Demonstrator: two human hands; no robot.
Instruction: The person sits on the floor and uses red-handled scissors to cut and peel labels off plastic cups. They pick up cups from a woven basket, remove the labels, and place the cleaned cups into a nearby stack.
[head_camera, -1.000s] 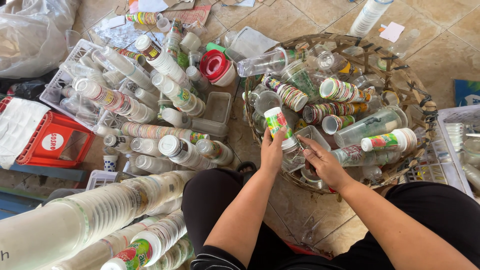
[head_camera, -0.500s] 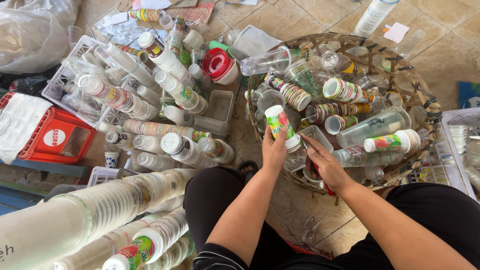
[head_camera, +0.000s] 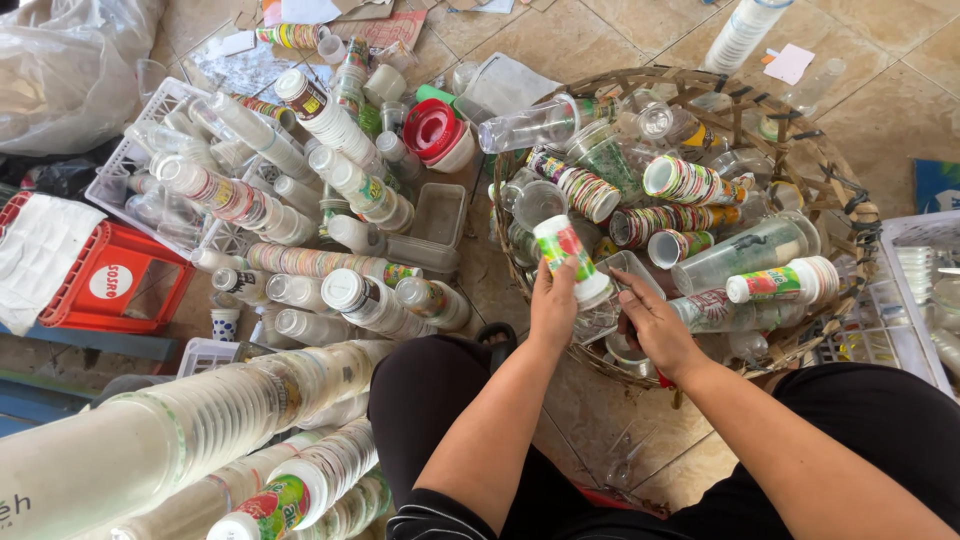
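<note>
My left hand (head_camera: 553, 305) holds a cup stack (head_camera: 570, 258) with a green-red label. At nine o'clock sits a red crate (head_camera: 105, 285) bearing a round white label.

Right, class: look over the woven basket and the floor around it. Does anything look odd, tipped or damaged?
One thing: a red-and-white stack of nested lids lies tilted among toppled cup stacks. The left hand holds a green-and-red printed plastic cup stack over the round woven basket.

Item I log: short stack of nested plastic cups (head_camera: 568, 258), white with green, red and yellow print. It stands tilted, its open end toward the woven basket (head_camera: 850, 215), held up over the basket's near-left part. My left hand (head_camera: 553, 305) wraps its lower end, just beside the clear cups inside the basket.
</note>
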